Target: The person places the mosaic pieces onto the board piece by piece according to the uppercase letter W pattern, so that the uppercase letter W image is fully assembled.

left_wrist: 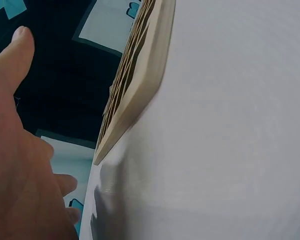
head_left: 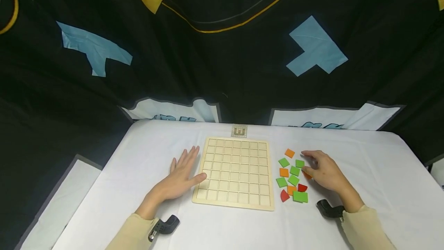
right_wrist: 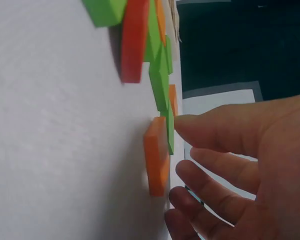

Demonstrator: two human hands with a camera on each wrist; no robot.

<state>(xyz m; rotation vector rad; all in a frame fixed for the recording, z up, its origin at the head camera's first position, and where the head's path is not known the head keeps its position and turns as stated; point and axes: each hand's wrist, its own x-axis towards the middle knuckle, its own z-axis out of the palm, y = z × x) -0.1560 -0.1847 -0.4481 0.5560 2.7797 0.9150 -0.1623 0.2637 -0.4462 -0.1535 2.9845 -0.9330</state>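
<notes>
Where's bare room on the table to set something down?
White tablecloth is bare in front of the wooden grid board, between the sleeves; from the left hand out to the cloth's left edge; and from the right hand out to its right edge. The board's cells are bare. Crowded: green, orange and red tiles between board and right hand.

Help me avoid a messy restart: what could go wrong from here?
The right hand is close to an orange tile, and green tiles lie just beside it, so a careless grab might scatter them. The left hand appears partly over the edge of the grid board; a bump there could shift it.
</notes>
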